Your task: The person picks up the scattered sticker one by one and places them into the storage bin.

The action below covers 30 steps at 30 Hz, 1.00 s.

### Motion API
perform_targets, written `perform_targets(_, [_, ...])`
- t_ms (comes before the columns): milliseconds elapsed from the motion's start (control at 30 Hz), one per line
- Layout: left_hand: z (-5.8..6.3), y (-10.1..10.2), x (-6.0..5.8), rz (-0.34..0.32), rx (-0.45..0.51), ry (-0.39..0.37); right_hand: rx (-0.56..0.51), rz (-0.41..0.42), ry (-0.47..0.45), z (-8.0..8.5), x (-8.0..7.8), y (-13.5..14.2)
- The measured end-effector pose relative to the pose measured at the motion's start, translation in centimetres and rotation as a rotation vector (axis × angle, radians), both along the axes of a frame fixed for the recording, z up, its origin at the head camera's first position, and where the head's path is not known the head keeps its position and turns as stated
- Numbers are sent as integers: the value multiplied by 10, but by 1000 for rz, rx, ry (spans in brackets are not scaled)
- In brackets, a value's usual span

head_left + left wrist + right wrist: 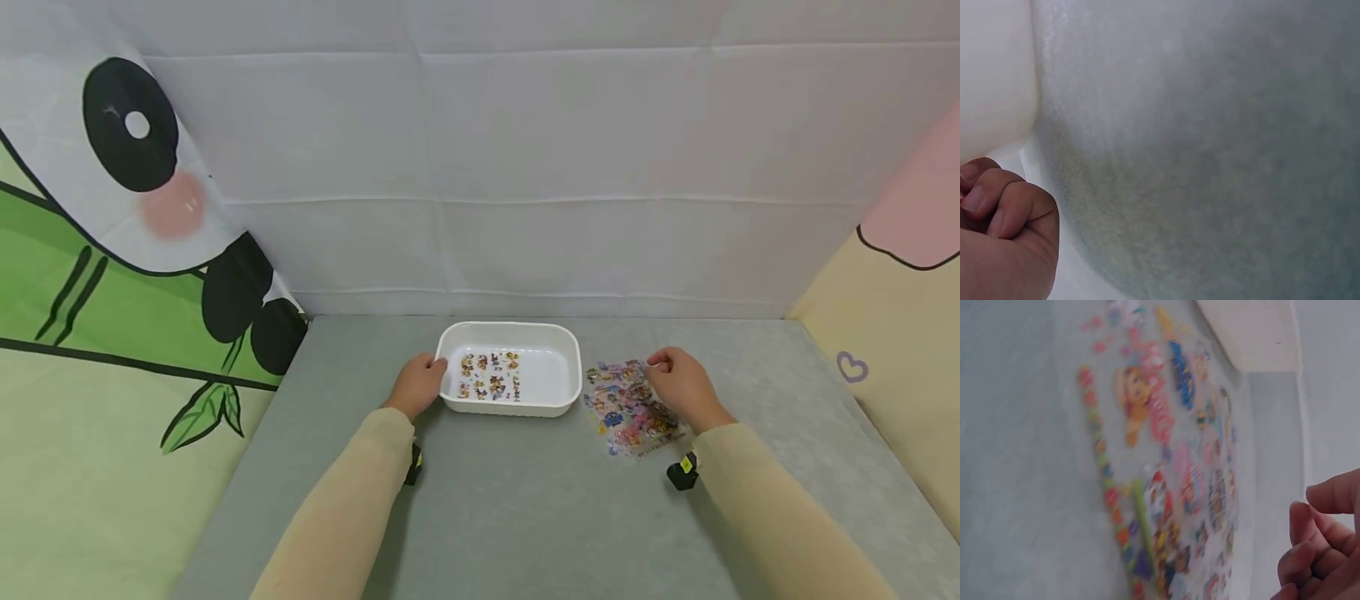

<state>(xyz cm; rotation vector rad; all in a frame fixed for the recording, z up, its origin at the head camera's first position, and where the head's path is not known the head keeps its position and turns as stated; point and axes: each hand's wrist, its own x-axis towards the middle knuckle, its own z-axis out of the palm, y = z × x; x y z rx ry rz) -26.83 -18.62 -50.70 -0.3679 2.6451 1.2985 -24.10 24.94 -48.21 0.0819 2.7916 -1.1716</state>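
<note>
In the head view my left hand (417,385) grips the left end of a white rectangular plastic tray (551,408). Small cartoon stickers (495,386) lie inside, over the tray's left and middle part. The left wrist view has that hand's curled fingers (1017,203) beside the tray wall (994,75). At the far right corner of the clear cartoon sticker sheets (626,408) is my right hand (681,389). Up close, its thumb and forefinger tips (1300,512) come together beside the sticker sheet (1160,450). Whether they pinch a film edge cannot be made out.
A grey table (517,508) carries the tray and the sheets, which lie just right of the tray. Behind stands a white creased cloth wall (525,167). Printed cartoon panels flank the table, green (112,292) at left and yellow (892,417) at right.
</note>
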Motion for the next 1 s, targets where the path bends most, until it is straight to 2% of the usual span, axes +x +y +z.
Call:
perform_targets(333, [1,-1,1,6,13,-15,115,63,-23,-9,-1,16])
perform_targets(667, [1,-1,4,-2,10,-4,155,122,-68,-14,-7,17])
perform_targets(1000, [6,1,5,2,6,2,184,86,-129,-21,-10,3])
